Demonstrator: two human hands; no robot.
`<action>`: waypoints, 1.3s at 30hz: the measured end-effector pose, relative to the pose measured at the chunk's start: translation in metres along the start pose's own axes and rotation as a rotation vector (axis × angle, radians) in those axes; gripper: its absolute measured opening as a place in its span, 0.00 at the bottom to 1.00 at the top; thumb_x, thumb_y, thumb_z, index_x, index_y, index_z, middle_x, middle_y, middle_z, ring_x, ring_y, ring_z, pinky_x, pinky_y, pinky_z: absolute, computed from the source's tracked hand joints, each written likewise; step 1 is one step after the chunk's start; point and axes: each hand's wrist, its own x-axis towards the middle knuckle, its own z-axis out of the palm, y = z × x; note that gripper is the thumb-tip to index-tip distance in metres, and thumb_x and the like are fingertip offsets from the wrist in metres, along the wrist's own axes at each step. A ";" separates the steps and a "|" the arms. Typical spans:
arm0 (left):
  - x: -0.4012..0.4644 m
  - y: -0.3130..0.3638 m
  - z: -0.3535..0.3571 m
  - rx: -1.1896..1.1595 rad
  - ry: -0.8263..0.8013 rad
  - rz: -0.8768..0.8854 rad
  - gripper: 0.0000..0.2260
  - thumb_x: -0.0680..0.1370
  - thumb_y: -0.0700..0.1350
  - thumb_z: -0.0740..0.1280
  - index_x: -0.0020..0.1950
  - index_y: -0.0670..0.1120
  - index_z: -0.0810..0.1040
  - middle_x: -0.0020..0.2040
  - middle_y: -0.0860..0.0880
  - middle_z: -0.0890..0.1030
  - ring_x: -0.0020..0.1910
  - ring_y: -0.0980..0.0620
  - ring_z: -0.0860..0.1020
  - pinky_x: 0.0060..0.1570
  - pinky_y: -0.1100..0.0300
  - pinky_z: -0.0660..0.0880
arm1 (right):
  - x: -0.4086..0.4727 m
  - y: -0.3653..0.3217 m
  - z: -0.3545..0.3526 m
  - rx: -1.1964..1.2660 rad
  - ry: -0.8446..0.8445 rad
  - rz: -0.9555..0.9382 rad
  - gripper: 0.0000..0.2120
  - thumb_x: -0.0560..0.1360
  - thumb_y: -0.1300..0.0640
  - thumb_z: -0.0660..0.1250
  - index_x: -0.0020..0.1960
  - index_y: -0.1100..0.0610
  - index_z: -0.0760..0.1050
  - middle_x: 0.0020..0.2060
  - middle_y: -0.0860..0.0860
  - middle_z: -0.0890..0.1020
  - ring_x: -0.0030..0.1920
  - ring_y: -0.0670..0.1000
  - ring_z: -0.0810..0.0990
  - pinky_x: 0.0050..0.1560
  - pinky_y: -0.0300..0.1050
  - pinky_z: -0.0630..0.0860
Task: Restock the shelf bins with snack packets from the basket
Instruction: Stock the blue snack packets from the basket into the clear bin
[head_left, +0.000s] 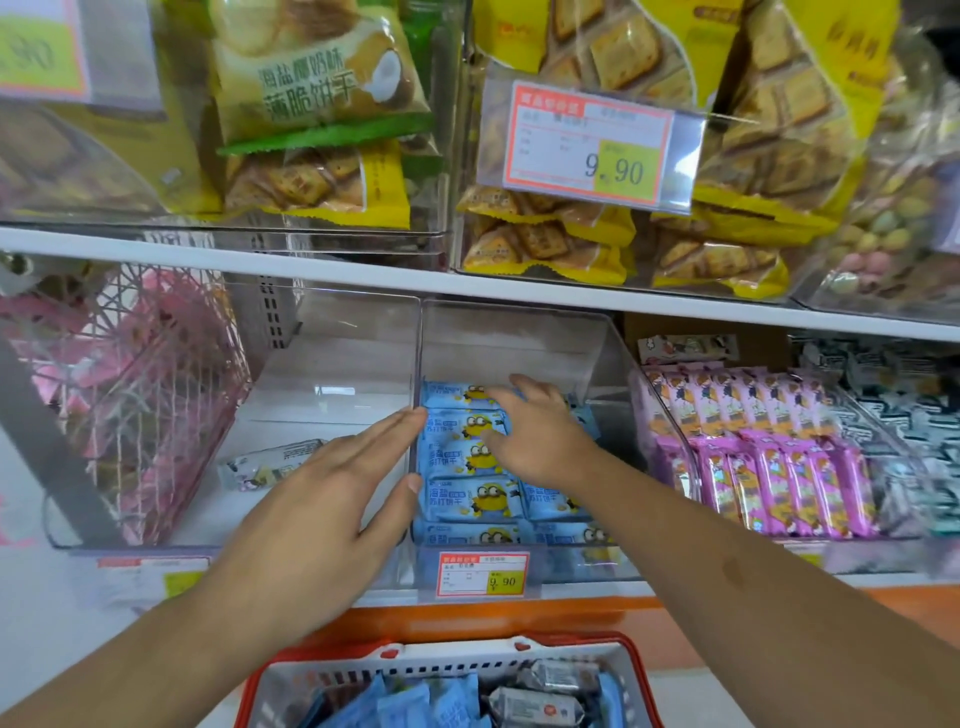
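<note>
At frame centre, the right hand (540, 436), fingers loosely spread and gripping nothing, should press the blue minion packets (467, 462) flat into rows while the open, empty left hand (332, 499) steadies the clear bin (597, 353).

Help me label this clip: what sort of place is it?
Most likely a shop's snack aisle: clear plastic shelf bins of blue cartoon snack packets, a red-and-yellow price tag reading 9.90, and a red-rimmed shopping basket below.
</note>
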 end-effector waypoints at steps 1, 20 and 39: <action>0.000 -0.001 0.000 -0.001 0.004 0.000 0.26 0.81 0.62 0.54 0.81 0.67 0.56 0.71 0.79 0.54 0.69 0.77 0.56 0.69 0.74 0.59 | -0.008 0.001 -0.002 -0.018 0.012 0.064 0.31 0.82 0.42 0.60 0.83 0.45 0.57 0.82 0.55 0.53 0.81 0.61 0.50 0.80 0.60 0.57; -0.001 -0.003 0.001 -0.036 -0.008 -0.017 0.27 0.82 0.62 0.54 0.81 0.66 0.55 0.77 0.72 0.58 0.76 0.67 0.61 0.74 0.61 0.66 | -0.023 0.016 -0.010 0.073 -0.203 0.309 0.38 0.79 0.31 0.58 0.84 0.44 0.52 0.84 0.58 0.48 0.82 0.66 0.52 0.80 0.63 0.57; -0.002 0.001 0.003 -0.011 0.015 -0.036 0.26 0.83 0.58 0.56 0.82 0.63 0.57 0.79 0.68 0.59 0.76 0.66 0.61 0.73 0.68 0.62 | -0.031 0.005 -0.008 -0.079 -0.135 -0.061 0.22 0.76 0.67 0.62 0.66 0.55 0.83 0.71 0.47 0.78 0.74 0.49 0.68 0.75 0.43 0.56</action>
